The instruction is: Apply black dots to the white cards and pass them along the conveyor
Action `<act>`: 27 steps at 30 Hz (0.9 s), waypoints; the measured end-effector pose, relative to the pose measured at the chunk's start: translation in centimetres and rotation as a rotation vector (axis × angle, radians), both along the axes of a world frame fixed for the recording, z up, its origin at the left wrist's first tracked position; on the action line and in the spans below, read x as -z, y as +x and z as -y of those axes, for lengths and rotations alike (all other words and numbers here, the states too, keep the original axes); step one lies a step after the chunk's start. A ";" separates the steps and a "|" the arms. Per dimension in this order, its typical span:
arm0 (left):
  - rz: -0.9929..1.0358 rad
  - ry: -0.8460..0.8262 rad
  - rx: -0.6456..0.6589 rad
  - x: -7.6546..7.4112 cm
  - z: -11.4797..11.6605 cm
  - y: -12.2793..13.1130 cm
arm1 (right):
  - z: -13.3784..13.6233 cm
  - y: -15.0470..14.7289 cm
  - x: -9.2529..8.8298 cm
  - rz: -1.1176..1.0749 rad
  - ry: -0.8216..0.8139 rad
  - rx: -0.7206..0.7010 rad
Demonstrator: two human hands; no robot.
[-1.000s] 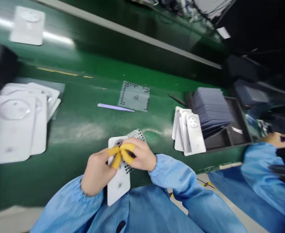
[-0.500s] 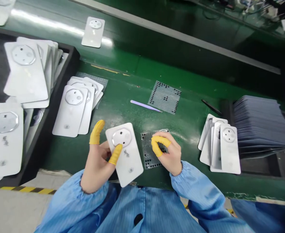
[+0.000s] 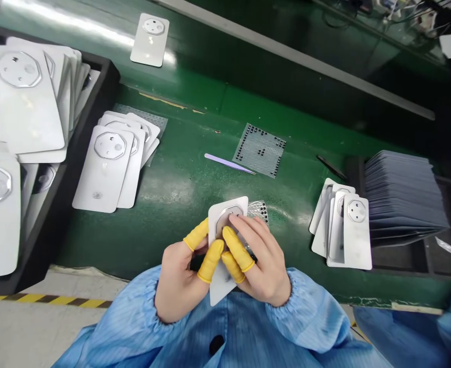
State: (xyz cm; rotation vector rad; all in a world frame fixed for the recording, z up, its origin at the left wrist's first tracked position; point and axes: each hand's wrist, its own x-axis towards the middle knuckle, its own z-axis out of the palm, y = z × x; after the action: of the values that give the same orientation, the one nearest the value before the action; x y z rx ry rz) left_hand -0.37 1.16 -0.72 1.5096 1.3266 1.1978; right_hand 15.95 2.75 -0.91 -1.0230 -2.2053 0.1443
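Observation:
My left hand (image 3: 184,278) grips a white phone back cover (image 3: 218,212) between yellow-covered finger and thumb, holding it tilted above the table's front edge. The cover has a large octagonal camera ring near its top. Over that ring is my right hand (image 3: 263,258), its yellow-covered finger and thumb drawn together and its bare fingers touching the cover. Whatever sits between those fingertips is hidden. Behind the right hand a clear sheet with small black dots (image 3: 262,210) is mostly covered. Farther back lie purple tweezers (image 3: 229,163) beside another dotted sheet (image 3: 262,145).
More white covers (image 3: 105,168) overlap on the left, next to a black tray (image 3: 106,76) piled with covers. At right lie several covers (image 3: 356,232), near a bin of grey sleeves (image 3: 402,194) and a black stick (image 3: 331,167). One cover (image 3: 151,41) rests at the back.
My right hand has moved left from the dotted sheet to the cover's camera ring. The cover has turned more upright and shifted right, and the left forefinger has closed onto its edge.

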 end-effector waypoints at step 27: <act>0.468 -0.261 -0.043 1.1 -1.3 1.5 | -0.7 0.4 2.4 -0.776 -0.624 0.171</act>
State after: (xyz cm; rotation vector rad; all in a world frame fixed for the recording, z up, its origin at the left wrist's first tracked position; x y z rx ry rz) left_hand 1.16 2.44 -1.79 0.9461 1.1450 1.2539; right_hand 16.36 3.49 -3.30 -1.1996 -1.3659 1.0157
